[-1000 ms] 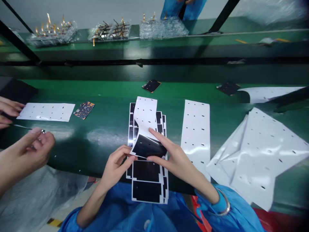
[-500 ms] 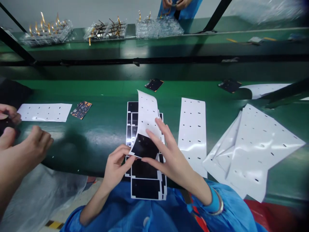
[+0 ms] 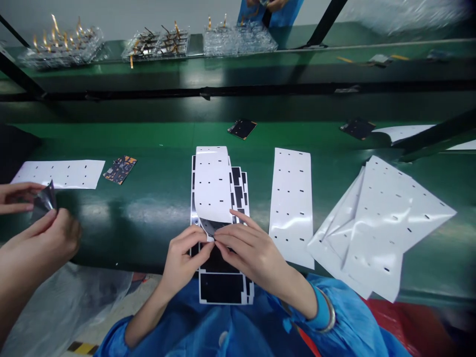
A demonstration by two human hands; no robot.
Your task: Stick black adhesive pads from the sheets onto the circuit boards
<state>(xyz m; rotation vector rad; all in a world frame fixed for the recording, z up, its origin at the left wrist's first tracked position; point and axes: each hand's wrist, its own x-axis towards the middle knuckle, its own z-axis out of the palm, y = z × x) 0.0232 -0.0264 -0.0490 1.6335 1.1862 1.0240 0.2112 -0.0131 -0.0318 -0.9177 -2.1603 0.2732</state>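
In front of me lies a stack of white sheets carrying black rectangular stickers (image 3: 222,288). A white backing sheet (image 3: 211,183) with small holes rests over the upper part of the stack, its near end curled up and showing a black sticker underneath. My left hand (image 3: 186,253) pinches the lower left corner of this sheet between thumb and fingers. My right hand (image 3: 247,245) has its thumb and fingertips closed at the curled edge, by the black sticker. How far the sticker is parted from the backing is hidden by my fingers.
White perforated sheets (image 3: 390,228) lie to the right, with a single one (image 3: 292,208) nearer. Circuit boards (image 3: 121,169) rest on the green bench. At left, another person's hands (image 3: 52,233) hold a dark film. Plastic trays (image 3: 159,43) line the back shelf.
The raised backing sheet has come down flatter over the stack. My right hand's spread fingers have closed at its near edge. The neighbour's hands now hold up a dark film.
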